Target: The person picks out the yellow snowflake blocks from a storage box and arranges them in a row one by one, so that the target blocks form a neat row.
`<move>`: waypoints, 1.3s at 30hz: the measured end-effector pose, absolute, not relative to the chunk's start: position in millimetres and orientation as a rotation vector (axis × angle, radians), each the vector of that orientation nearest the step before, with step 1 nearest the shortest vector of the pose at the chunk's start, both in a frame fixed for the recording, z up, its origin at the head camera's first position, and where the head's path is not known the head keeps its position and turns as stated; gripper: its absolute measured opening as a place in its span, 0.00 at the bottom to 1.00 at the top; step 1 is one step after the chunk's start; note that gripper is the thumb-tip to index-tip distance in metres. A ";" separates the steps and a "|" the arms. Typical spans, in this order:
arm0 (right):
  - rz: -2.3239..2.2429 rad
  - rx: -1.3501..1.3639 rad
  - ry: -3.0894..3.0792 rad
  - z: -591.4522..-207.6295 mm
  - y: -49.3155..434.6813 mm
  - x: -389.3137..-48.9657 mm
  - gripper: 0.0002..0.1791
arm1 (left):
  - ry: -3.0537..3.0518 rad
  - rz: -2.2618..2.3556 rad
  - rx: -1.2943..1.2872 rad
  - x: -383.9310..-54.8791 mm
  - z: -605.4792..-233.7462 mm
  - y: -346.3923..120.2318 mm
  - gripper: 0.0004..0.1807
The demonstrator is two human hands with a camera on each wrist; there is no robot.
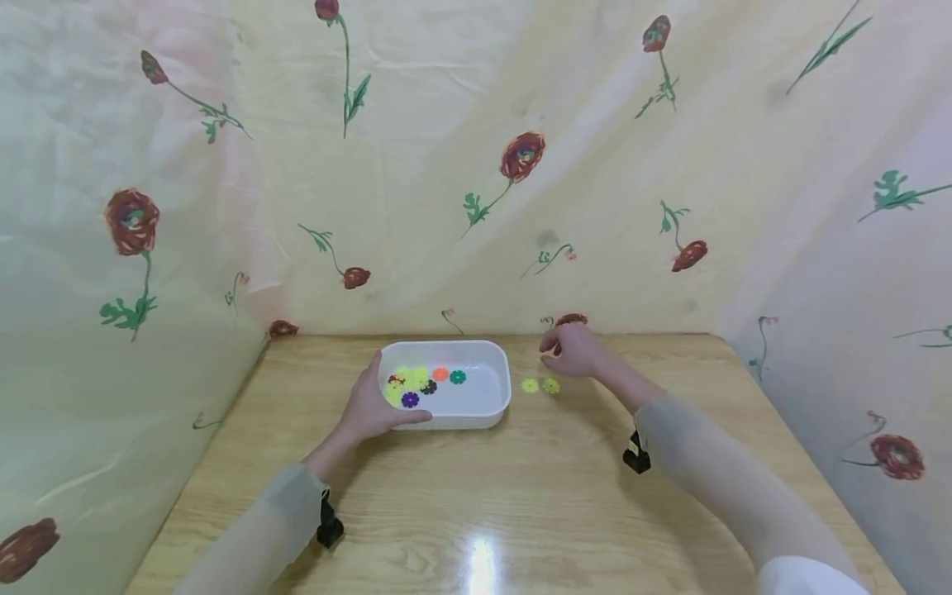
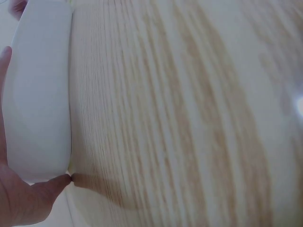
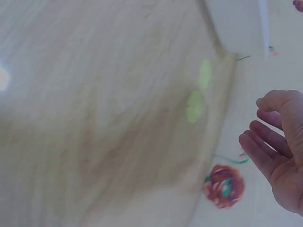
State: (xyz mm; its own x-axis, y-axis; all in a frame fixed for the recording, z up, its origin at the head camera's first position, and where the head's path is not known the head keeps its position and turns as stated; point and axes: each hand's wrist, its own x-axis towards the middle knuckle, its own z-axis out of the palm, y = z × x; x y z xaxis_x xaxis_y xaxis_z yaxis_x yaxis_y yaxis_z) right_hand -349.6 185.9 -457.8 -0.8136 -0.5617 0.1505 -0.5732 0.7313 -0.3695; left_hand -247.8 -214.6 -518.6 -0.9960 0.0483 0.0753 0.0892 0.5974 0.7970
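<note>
A white plastic tub [image 1: 476, 417] stands on the table, with several flower-shaped plastic discs in yellow, purple, black, red, orange and green at its left and middle. My left hand [image 1: 372, 405] grips the tub's left end, thumb along the near wall. In the left wrist view, that hand [image 2: 26, 198] spans the end of the tub [image 2: 40, 94]. To the tub's right lie two yellow flower discs [image 1: 530, 386]. Just behind and above them is my right hand [image 1: 576, 351]. The right wrist view shows this hand [image 3: 284, 146] with loosely bent fingers and nothing between them.
The wooden table [image 1: 476, 487] meets a floral cloth [image 1: 416, 165] at the back and on both sides. The tub stands close to the back edge. A dark wrist-camera mount [image 1: 635, 454] hangs below the right forearm, another [image 1: 329, 525] below the left.
</note>
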 end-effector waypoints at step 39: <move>0.411 1.297 -2.966 -432.8 13.4 -323.5 0.16 | -2.770 -1.385 -0.064 -233.0 -512.6 -207.6 0.82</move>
State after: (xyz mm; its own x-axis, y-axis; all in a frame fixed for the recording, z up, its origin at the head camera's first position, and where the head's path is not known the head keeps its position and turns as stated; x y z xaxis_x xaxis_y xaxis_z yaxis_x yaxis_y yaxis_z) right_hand -323.5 13.4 -432.8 -0.6779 -0.7351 -0.0100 -0.7046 0.6536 -0.2763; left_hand -233.0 -207.6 -512.6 -0.9982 0.0170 0.0576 0.0563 0.5995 0.7984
